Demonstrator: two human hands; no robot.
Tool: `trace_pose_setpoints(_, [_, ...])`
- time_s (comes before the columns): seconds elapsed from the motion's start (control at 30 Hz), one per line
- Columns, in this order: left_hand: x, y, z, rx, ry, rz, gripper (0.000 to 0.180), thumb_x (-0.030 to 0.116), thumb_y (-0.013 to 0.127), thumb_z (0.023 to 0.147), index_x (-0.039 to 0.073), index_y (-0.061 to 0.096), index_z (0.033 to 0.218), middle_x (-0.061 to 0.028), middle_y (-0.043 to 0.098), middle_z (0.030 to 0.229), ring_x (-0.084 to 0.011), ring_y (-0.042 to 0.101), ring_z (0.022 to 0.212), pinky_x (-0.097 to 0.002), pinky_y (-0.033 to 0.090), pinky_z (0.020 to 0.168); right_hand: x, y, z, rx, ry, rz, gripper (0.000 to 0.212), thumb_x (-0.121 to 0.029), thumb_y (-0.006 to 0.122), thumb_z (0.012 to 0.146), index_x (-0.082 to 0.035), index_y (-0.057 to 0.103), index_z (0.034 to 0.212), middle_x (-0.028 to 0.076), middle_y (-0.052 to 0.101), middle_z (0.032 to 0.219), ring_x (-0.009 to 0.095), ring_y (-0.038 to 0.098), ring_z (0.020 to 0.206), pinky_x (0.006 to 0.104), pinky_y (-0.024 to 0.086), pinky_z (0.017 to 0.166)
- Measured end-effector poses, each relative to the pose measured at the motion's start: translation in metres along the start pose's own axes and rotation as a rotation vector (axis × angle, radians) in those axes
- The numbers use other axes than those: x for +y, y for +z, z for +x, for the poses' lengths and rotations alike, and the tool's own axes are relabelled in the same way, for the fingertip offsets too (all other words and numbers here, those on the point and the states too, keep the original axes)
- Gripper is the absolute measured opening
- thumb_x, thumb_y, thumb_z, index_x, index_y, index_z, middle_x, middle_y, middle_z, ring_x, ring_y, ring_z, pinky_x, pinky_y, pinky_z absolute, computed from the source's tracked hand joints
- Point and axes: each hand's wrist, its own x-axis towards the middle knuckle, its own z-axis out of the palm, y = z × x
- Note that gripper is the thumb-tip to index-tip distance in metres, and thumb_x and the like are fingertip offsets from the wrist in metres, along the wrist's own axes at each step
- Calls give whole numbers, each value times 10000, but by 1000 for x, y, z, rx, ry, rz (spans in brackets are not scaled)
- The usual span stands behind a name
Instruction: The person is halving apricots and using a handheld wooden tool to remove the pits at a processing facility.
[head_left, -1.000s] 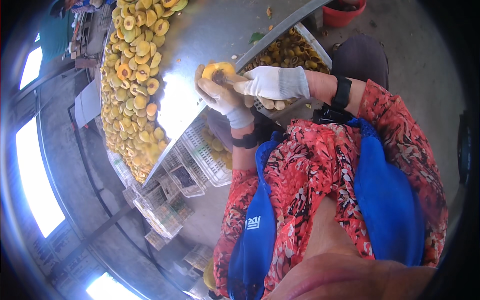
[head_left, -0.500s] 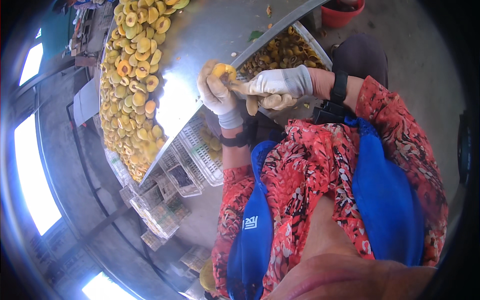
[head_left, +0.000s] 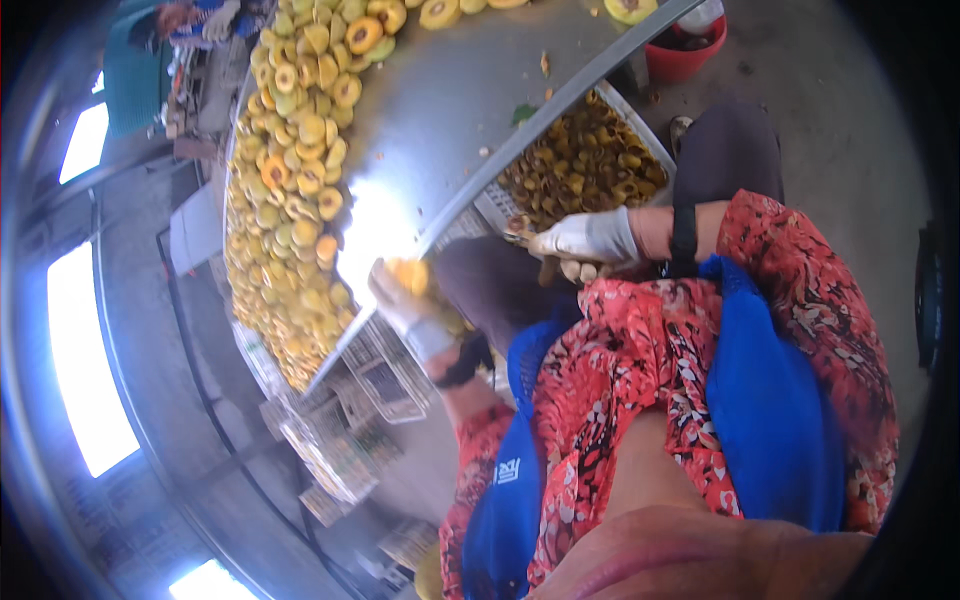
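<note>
My left hand point(head_left: 398, 300), in a whitish glove with a tan palm, is closed round a yellow fruit half point(head_left: 410, 273) beside the table's near edge; motion blurs both. To its right my right hand point(head_left: 585, 242), gloved the same way, is closed at the rim of a crate. A small reddish-brown piece point(head_left: 517, 228) shows by its fingertips; what the fist itself grips is unclear. Brown-centred fruit pieces point(head_left: 585, 165) fill that white crate point(head_left: 640, 125). On the metal table point(head_left: 460, 95) lies a long heap of halved yellow-green fruit point(head_left: 300, 190), some with reddish-brown centres.
A red bucket point(head_left: 690, 58) stands on the floor beyond the crate. Plastic baskets point(head_left: 390, 390) and stacked crates point(head_left: 325, 445) stand under and beside the table at left. Another person point(head_left: 205, 22) is at the upper left. My knees lie below the table edge.
My hands, together at the fruit before, have parted. The left moved left and down with the fruit; the right moved slightly right and down, beside the crate. The view has shifted slightly.
</note>
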Motion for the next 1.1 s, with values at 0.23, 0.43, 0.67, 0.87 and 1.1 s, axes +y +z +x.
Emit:
trace_pose_setpoints(0.23, [47, -75, 61, -249, 377, 1028, 583, 446, 536, 927, 45, 461, 1344, -214, 451, 1362, -340, 477, 1219, -398, 381, 1023, -26, 35, -33, 80, -100, -25, 582, -561, 408, 942, -25, 627, 992, -29, 456, 582, 89, 399, 439, 272, 302, 383])
trace_pose_setpoints(0.43, [92, 165, 121, -634, 670, 905, 585, 444, 498, 945, 30, 443, 1355, -202, 533, 1315, -346, 541, 1171, -401, 411, 986, -33, 31, -41, 319, -475, 116, 487, -517, 462, 930, -51, 592, 985, 39, 536, 571, 145, 493, 384, 312, 352, 337])
trace_pose_setpoints(0.67, [44, 284, 193, -657, 422, 652, 746, 241, 730, 816, 107, 331, 1432, -158, 619, 1131, -235, 615, 899, -360, 534, 690, -53, 24, -30, 274, -562, 135, 490, -509, 456, 936, -43, 601, 977, 35, 528, 555, 151, 529, 399, 275, 365, 342])
trace_pose_setpoints(0.87, [25, 249, 171, -715, 121, 381, 622, 132, 809, 692, 84, 433, 1186, -53, 605, 938, -168, 616, 696, -298, 505, 495, -56, 30, -30, 292, -614, 202, 455, -469, 500, 932, -24, 593, 966, 54, 530, 540, 175, 541, 401, 307, 399, 356])
trace_pose_setpoints(1.1, [39, 162, 84, -794, -167, -369, 404, 167, 700, 827, 69, 469, 1143, -151, 564, 1062, -304, 623, 905, -417, 555, 744, -68, 24, -30, 546, -827, -101, 366, -383, 513, 957, -19, 554, 952, 55, 535, 514, 131, 524, 375, 262, 399, 368])
